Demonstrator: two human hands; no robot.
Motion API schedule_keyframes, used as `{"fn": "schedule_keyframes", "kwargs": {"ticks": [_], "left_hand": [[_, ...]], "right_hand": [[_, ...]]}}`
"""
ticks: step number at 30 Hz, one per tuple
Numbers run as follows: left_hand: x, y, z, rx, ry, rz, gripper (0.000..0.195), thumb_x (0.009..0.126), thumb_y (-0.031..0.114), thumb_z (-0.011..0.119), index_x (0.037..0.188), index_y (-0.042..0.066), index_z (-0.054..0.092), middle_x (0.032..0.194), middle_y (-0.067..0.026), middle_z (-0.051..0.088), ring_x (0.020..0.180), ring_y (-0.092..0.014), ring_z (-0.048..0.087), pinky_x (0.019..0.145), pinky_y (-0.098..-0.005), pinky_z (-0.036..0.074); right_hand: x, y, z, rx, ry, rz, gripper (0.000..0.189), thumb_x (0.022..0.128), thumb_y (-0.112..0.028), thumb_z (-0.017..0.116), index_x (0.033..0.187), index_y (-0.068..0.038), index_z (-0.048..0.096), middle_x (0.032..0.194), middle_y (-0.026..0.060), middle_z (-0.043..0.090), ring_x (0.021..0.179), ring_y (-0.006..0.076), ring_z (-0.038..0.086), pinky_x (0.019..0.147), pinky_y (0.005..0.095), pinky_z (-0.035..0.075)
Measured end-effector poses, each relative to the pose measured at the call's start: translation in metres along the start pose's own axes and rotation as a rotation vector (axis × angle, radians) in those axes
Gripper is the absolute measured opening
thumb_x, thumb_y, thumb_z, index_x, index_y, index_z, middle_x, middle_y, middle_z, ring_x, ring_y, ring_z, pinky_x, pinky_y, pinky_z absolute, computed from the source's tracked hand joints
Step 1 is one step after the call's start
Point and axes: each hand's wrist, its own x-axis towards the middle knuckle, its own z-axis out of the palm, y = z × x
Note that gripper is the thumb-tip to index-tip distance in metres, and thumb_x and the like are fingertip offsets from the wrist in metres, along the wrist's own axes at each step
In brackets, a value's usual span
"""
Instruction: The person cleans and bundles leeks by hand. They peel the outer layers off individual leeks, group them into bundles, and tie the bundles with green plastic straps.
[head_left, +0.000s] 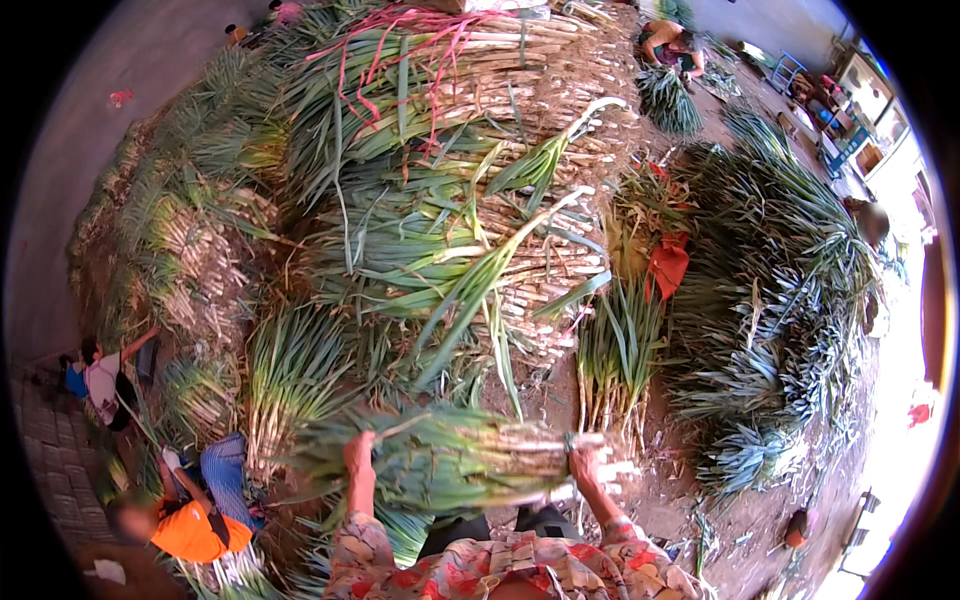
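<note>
A large bundle of long green onions (465, 457) lies sideways across my two hands, held in front of my body. My left hand (360, 454) grips the green leaves. At the white root end, beside a dark tie, my right hand (586, 461) holds the stalks. The bundle looks blurred, and the fingers beneath it are hidden. Just beyond it rises a big stack of green onions (420, 247), white ends to the right and leaves to the left. Two loose onion stalks (517, 240) lie slantwise on top.
Pink plastic ties (375, 67) drape over the stack. Upright bundles stand at the left (292, 375) and right (619, 360), near a red cloth or bag (667, 262). A person in orange (199, 536) crouches at left. Another pile of onions (765, 322) fills the right side.
</note>
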Motion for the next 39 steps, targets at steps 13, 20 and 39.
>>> {"fn": "schedule_keyframes", "kwargs": {"ticks": [13, 20, 39], "left_hand": [[-0.050, -0.154, -0.023, -0.030, -0.092, 0.351, 0.029, 0.070, 0.028, 0.055, 0.069, 0.000, 0.062, 0.068, -0.0147, 0.060, 0.063, -0.024, 0.053, 0.061, -0.0359, 0.039], [-0.054, -0.179, -0.018, 0.314, 0.111, 0.616, 0.038, 0.065, 0.019, 0.065, 0.101, 0.008, 0.058, 0.102, -0.0151, 0.059, 0.096, -0.033, 0.053, 0.083, -0.0418, 0.042], [-0.208, -0.283, 0.049, 0.077, -0.707, 0.337, 0.021, 0.075, 0.017, 0.060, 0.091, 0.004, 0.061, 0.083, -0.0132, 0.064, 0.078, -0.028, 0.063, 0.070, -0.0349, 0.049]], "right_hand": [[-0.142, 0.078, 0.064, -0.197, 0.022, -0.294, 0.028, 0.081, -0.025, 0.044, 0.077, -0.002, 0.060, 0.079, 0.0209, 0.059, 0.080, 0.0370, 0.054, 0.072, 0.0451, 0.041], [-0.169, 0.105, 0.128, 0.086, -0.436, -0.209, 0.026, 0.079, -0.027, 0.050, 0.081, -0.003, 0.061, 0.080, 0.0157, 0.061, 0.078, 0.0300, 0.058, 0.070, 0.0414, 0.045], [-0.111, 0.170, 0.012, 0.145, -0.432, 0.217, 0.022, 0.082, -0.017, 0.048, 0.076, 0.001, 0.060, 0.059, 0.0114, 0.060, 0.047, 0.0186, 0.058, 0.044, 0.0317, 0.048]]}}
